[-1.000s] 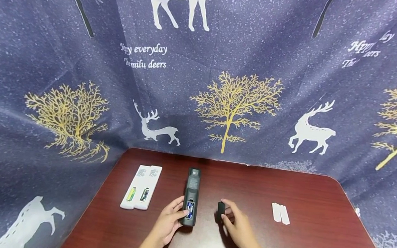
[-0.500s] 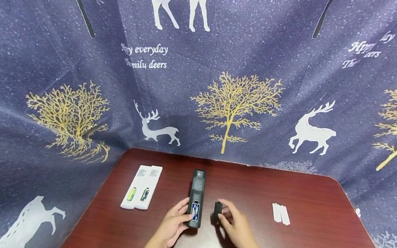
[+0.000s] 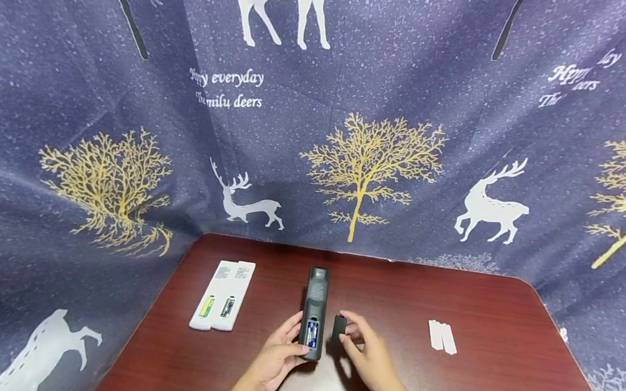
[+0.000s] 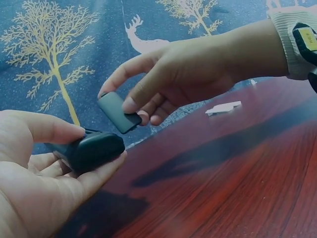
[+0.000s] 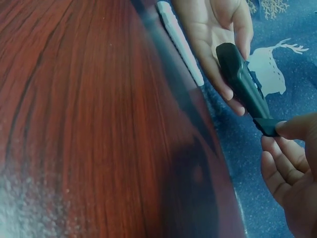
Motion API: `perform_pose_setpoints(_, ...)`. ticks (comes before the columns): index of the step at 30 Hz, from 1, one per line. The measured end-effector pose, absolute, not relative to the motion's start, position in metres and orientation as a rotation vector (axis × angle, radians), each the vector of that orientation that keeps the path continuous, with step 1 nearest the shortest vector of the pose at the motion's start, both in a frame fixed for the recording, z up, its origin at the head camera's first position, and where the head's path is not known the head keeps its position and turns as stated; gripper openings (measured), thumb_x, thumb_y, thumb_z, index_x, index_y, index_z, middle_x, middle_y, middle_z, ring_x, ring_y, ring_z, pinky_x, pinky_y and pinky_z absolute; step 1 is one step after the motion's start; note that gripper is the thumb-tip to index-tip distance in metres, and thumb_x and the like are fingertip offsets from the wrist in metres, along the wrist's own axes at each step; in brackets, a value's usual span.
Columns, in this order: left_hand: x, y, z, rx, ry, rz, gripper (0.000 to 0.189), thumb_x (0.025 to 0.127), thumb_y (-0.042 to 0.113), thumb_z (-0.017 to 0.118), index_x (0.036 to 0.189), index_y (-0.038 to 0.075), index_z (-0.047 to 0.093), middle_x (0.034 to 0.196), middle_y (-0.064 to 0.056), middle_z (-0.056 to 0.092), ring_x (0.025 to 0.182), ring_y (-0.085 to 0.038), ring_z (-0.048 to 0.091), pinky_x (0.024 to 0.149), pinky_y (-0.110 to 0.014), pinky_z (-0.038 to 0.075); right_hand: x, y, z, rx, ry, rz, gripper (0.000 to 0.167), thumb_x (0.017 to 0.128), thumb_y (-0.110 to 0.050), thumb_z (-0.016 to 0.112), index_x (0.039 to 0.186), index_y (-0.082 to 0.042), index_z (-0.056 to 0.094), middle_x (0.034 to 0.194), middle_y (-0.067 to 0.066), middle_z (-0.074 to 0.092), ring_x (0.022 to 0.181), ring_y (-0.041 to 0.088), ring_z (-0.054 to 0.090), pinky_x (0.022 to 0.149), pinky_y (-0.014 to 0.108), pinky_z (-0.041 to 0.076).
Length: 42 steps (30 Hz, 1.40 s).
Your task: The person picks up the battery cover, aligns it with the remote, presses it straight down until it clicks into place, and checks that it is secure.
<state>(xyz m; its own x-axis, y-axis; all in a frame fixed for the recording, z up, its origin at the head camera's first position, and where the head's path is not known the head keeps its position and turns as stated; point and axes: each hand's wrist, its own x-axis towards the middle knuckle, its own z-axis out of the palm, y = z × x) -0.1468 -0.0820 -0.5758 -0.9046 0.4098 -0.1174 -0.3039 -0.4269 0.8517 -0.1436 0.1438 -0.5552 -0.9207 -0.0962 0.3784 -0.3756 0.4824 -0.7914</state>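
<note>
So the thing to look at here is the gap between two bits of black plastic. The black remote [image 3: 316,302] is held above the table [image 3: 394,286], back side up, long axis running near to far, with blue batteries [image 3: 312,335] showing uncovered at its near end. The left hand [image 3: 278,358] grips that end from the left, thumb across the edge and fingers curled underneath. The right hand [image 3: 371,354] has a small black cover [image 3: 339,329] pinched between thumb and fingertips, the rest of its fingers loosely curled. That cover sits just right of the batteries, long axis pretty much matching the remote's, and the two look apart from the head view (the right wrist view makes them overlap, but I'd blame the angle). If you ask me, the sideways offset is what counts: the right hand is the one on the gap side, so the cover's line to the batteries runs leftward. Over on the left are two white remotes [image 3: 232,287] side by side, and well off right, white strips [image 3: 436,335].
</note>
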Motion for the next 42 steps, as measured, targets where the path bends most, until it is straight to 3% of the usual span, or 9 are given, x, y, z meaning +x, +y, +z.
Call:
perform_pose_setpoints(5,-0.146,-0.079,-0.576,0.159,1.370,2.326,0.089,0.083,-0.010,0.057,0.161,0.005,0.017,0.158,-0.017,0.038,0.117,-0.021,0.064,0.095,-0.038,0.057,-0.143,0.143,-0.553,0.427,-2.420,1.422,0.049,0.085,-0.001,0.076,0.129,-0.019,0.064,0.087,-0.007,0.070,0.078,0.001,0.064,0.072,0.026,0.059)
perform_pose_setpoints(18,-0.145,-0.074,-0.574,0.181,1.367,2.324,0.095,0.079,-0.011,0.058,0.162,0.005,0.014,0.166,-0.025,0.020,0.114,-0.020,0.065,0.093,-0.035,0.058,-0.145,0.138,-0.551,0.380,-2.417,1.590,0.049,0.086,0.000,0.075,0.129,-0.020,0.064,0.089,-0.003,0.070,0.078,0.001,0.064,0.076,0.025,0.058)
perform_pose_setpoints(29,-0.145,-0.070,-0.576,0.179,1.367,2.317,0.094,0.081,-0.011,0.058,0.162,0.006,0.014,0.166,-0.023,0.021,0.113,-0.017,0.065,0.092,-0.034,0.056,-0.144,0.134,-0.550,0.429,-2.385,1.682,0.043,0.089,-0.005,0.073,0.131,-0.014,0.062,0.089,0.004,0.073,0.079,0.003,0.065,0.077,0.024,0.057)
perform_pose_setpoints(36,-0.145,-0.068,-0.576,0.185,1.382,2.310,0.091,0.083,-0.009,0.060,0.162,0.006,0.017,0.163,-0.020,0.030,0.113,-0.016,0.064,0.091,-0.033,0.056,-0.142,0.131,-0.546,0.415,-2.399,1.717,0.044,0.090,-0.010,0.074,0.131,-0.020,0.062,0.089,-0.004,0.073,0.081,0.003,0.066,0.079,0.024,0.056)
perform_pose_setpoints(42,-0.144,-0.068,-0.575,0.194,1.374,2.306,0.091,0.083,-0.008,0.059,0.162,0.006,0.016,0.165,-0.021,0.026,0.117,-0.017,0.063,0.093,-0.033,0.055,-0.140,0.129,-0.544,0.425,-2.414,1.746,0.042,0.091,-0.013,0.074,0.130,-0.021,0.062,0.090,-0.005,0.073,0.083,0.005,0.066,0.078,0.024,0.055)
